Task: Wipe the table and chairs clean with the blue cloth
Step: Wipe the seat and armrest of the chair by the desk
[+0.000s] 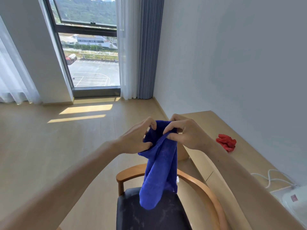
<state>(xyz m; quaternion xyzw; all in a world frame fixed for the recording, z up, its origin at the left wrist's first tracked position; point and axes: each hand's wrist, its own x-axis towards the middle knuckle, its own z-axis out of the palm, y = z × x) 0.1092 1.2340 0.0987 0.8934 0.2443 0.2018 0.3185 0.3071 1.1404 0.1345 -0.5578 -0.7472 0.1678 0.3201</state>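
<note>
**Blue cloth held up in both hands above the chair**

The blue cloth hangs in the air over the chair, gathered at its top between the two hands. The left hand pinches one upper edge, thumb below and curled fingers above. The right hand grips the other side of the bunched top, its fingers folded down over the fabric and the thumb pressed in from underneath. The top of the cloth is partly hidden behind those fingers, so how it is folded there cannot be made out. The rest drapes down in a loose tube, its lower end hanging over the dark seat; whether it touches the seat cannot be told.

The seat shows pale dusty marks. The chair's curved wooden back runs behind the cloth and is hidden where the cloth crosses it; the seat's near part is cut off by the bottom of the frame.

The table stands along the wall on the right. A red cloth lies crumpled on it, near the wall edge. Toward the table's near end, a white cable leads to a white device, which is cut off by the frame.
</note>
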